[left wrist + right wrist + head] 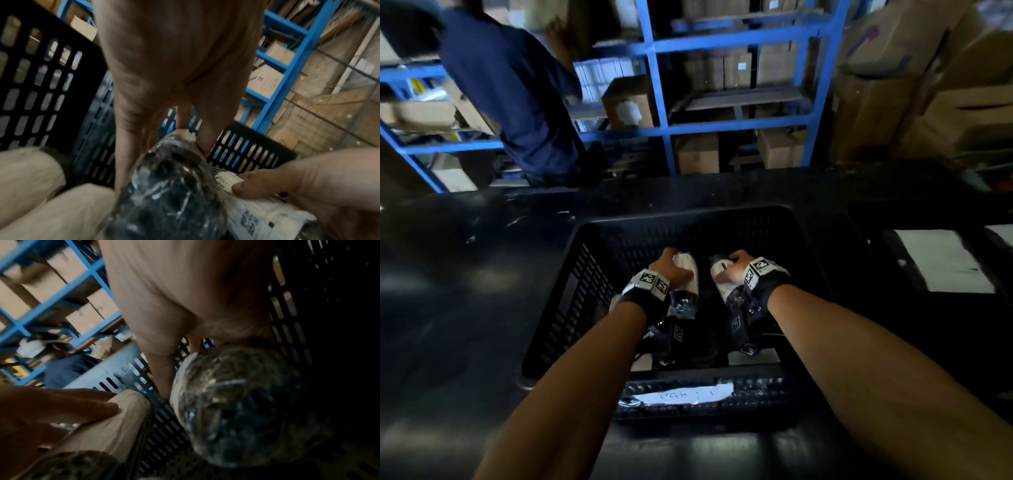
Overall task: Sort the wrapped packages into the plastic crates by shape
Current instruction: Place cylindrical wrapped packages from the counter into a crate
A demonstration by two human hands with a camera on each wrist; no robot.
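A black slotted plastic crate (571, 308) stands in front of me on a dark table, and both hands are down inside it. My left hand (671, 269) grips a cylindrical package (688, 270) wrapped in clear film with a white label. My right hand (738, 265) grips a second cylindrical package (719, 274) just to its right. In the left wrist view the fingers (203, 139) curl over the far end of the left roll (168, 186). In the right wrist view the right roll (236, 402) sits under the palm. More pale rolls (41, 194) lie at the crate's left.
A torn white label (688, 397) sits on the crate's near wall. A white sheet (941, 260) lies on the table at right. Behind the table a person in a dark blue shirt (517, 102) stands at blue shelving (661, 85) stacked with cardboard boxes.
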